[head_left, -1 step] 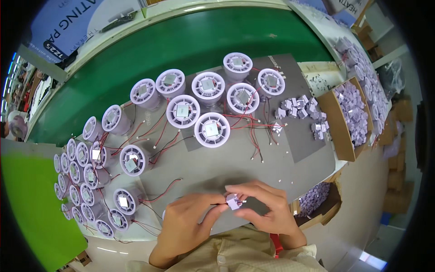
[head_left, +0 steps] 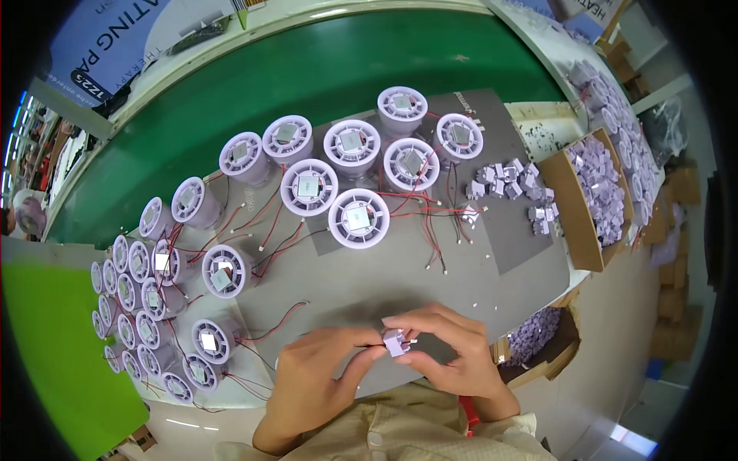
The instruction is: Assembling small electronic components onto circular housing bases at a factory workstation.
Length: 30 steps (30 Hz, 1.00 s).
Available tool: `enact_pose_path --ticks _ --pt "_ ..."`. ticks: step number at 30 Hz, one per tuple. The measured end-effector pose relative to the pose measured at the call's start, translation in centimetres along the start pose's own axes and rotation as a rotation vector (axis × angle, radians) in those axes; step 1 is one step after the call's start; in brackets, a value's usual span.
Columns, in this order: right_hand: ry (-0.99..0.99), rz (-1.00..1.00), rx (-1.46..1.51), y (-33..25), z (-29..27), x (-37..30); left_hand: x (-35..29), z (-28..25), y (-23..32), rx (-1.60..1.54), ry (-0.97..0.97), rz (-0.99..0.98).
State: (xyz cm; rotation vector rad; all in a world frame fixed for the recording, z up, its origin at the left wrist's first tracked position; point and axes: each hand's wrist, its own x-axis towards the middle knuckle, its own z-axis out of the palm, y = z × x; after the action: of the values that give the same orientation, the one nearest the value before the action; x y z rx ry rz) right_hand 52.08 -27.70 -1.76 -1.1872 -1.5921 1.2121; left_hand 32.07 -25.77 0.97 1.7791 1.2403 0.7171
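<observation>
l. hand [head_left: 319, 365]: thumb + index pinching the l. side of a sml lavender block [head_left: 396, 343], rest of fingers curled under.
r. hand [head_left: 453, 342]: thumb + index curved round same block, index at far edge, thumb at near edge; can't tell if they press on it.
block pos: btwn both hands' fingertips, above the near edge of the grey desk [head_left: 430, 288], in front of the wearer's beige shirt [head_left: 369, 430]; sml white plug [head_left: 413, 341] shows on its r. side.
round units [head_left: 358, 219]: lavender, slotted rims, most w/ a square plate on top; one grp packed at l. end of desk, others mid + far side.
leads [head_left: 292, 310]: thin red + blk, trailing from units over desk, many w/ white tips.
loose blocks [head_left: 503, 180]: lavender heap on a darker mat [head_left: 511, 250], r. of the units.
carton [head_left: 573, 219]: brown, just r. of the heap, full of similar lavender pcs.
lower carton [head_left: 569, 349]: below desk's r. edge, also holding lavender pcs.
wrist: red band [head_left: 468, 415] nr r. cuff.
backdrop: green strip [head_left: 307, 61] along far side.
</observation>
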Motion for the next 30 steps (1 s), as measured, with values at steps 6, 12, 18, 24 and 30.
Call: enact_pose_path --ticks 6,12,18,24,30 --pt "0.094 -0.136 -0.017 -0.4 0.5 0.5 -0.6 0.1 -0.1 -0.050 0.023 -0.001" --pt "0.032 -0.192 -0.156 0.4 0.2 0.6 -1.0 0.6 -0.8 -0.111 0.035 -0.020" --pt "0.019 -0.089 -0.166 0.9 0.7 0.6 -1.1 0.2 -1.3 0.067 0.010 -0.001" --pt "-0.010 0.027 -0.206 0.0 1.2 0.2 -1.3 0.3 -2.0 0.126 0.006 0.035" --pt "-0.078 -0.127 -0.606 -1.5 1.7 0.1 -2.5 -1.3 -1.1 0.306 -0.064 0.080"
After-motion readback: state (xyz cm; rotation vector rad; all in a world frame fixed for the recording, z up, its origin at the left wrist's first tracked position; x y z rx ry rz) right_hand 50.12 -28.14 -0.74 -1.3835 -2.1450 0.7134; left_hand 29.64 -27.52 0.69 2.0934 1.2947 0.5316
